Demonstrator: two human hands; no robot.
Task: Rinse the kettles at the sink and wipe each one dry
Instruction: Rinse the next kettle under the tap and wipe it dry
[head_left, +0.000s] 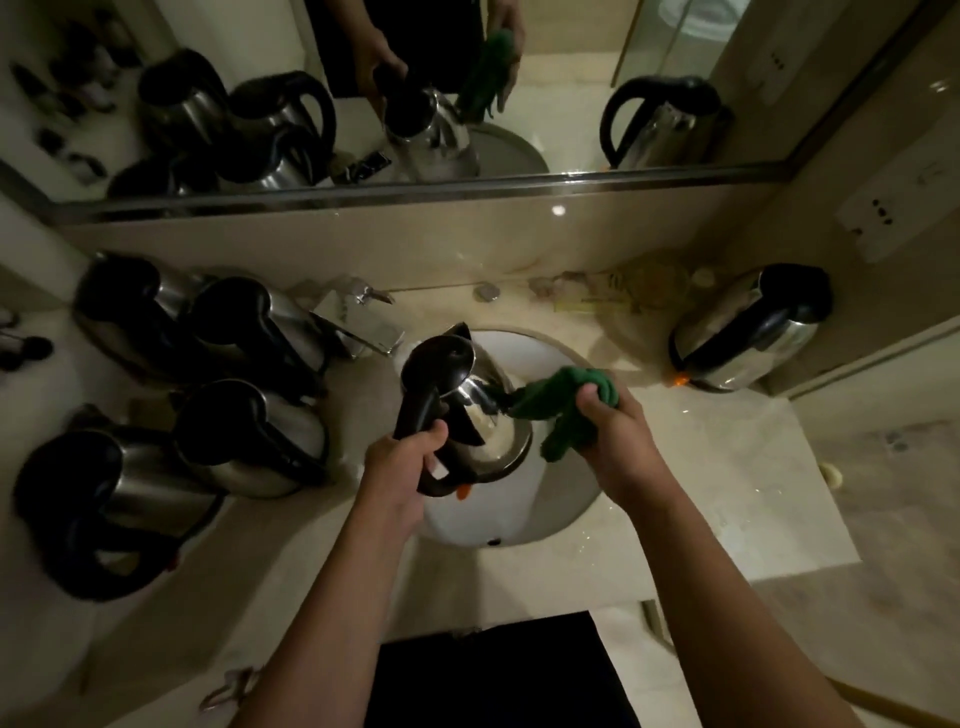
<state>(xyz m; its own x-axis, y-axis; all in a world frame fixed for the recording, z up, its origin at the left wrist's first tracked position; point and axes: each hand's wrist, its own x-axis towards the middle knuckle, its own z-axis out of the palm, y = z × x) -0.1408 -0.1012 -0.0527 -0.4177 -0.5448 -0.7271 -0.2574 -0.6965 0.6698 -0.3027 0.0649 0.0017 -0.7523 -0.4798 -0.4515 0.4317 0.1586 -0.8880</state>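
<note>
One steel kettle (462, 410) hangs tilted over the sink (561, 499), its black handle grasped by the left hand (402, 462), while the right hand (608, 421) clutches a green cloth (561, 410) pressed to its side, so this one seems to be at the drying step. I count six kettles on the real side of the mirror (519, 78): this one, four crowded on the counter (701, 499) to the left and one standing alone on the right; which of those are finished cannot be told
</note>
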